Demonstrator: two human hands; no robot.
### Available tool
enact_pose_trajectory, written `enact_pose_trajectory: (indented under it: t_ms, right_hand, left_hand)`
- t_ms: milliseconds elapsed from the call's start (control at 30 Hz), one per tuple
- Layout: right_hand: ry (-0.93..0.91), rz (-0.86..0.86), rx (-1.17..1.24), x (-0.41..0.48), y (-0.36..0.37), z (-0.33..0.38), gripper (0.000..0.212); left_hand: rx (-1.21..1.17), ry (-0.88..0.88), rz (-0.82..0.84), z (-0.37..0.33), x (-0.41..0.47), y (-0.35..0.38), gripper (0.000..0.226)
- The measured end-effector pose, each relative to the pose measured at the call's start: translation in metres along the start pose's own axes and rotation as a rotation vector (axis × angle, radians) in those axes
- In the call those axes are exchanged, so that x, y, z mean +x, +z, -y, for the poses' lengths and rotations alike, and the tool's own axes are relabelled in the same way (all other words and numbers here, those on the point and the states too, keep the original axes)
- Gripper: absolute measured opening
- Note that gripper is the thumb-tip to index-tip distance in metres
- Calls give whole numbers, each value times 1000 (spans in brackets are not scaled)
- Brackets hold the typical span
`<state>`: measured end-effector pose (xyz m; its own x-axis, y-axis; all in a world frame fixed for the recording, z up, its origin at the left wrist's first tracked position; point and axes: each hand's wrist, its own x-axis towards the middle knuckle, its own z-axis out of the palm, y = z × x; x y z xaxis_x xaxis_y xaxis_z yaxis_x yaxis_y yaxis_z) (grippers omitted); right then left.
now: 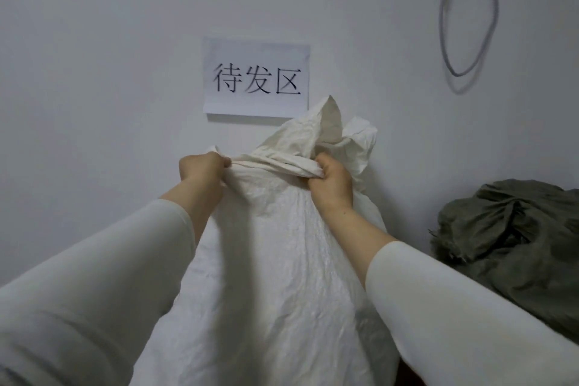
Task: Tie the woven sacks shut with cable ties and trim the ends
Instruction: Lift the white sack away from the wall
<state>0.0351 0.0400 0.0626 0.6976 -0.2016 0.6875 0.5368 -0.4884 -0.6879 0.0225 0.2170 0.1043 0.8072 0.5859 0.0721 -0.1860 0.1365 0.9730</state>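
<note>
The big white woven sack (275, 260) stands between the 2 arms, its top bunched at the hands, likely to make the mouth thin enough for a cable tie. A dark green sack (513, 244) lies off to the right of the right hand (332, 180). The left hand (203, 171) pinches 1 edge of the mouth, and the right hand is curled tight round the twisted neck.

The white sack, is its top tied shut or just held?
Just held, not tied. The white sack has its mouth bunched between the left hand and right hand, which grip it; nothing binds it.
</note>
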Motion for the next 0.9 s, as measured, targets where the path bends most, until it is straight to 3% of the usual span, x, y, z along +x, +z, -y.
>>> enact_pose_trajectory:
  t_ms: [167,233,367,467,533,633,767,900]
  right_hand:
    - [-112,-70,-55,20,5,28,15]
    - [-133,-142,-112,17,5,34,21]
    - [-49,-197,-214,-6,1,39,22]
    - [-6,-168,-160,-27,-3,27,12]
    - [2,-142,-120,-41,-8,22,17]
    - [-20,-111,-85,-57,-23,30,25]
    - [-12,-52,-68,-84,-50,48,14]
    - [7,-16,-99,-125,-87,66,28]
  left_hand:
    - [-124,-6,49,-13,5,-14,31]
    - [-161,2,75,-14,4,-18,29]
    - [-193,-22,93,0,-3,-25,13]
    - [-204,-31,126,15,-13,-33,25]
    - [-217,-28,145,21,-25,-40,26]
    - [-225,-7,149,20,-46,-52,25]
    - [-182,38,157,16,-74,-74,24]
    - [-60,79,159,16,-111,-95,15]
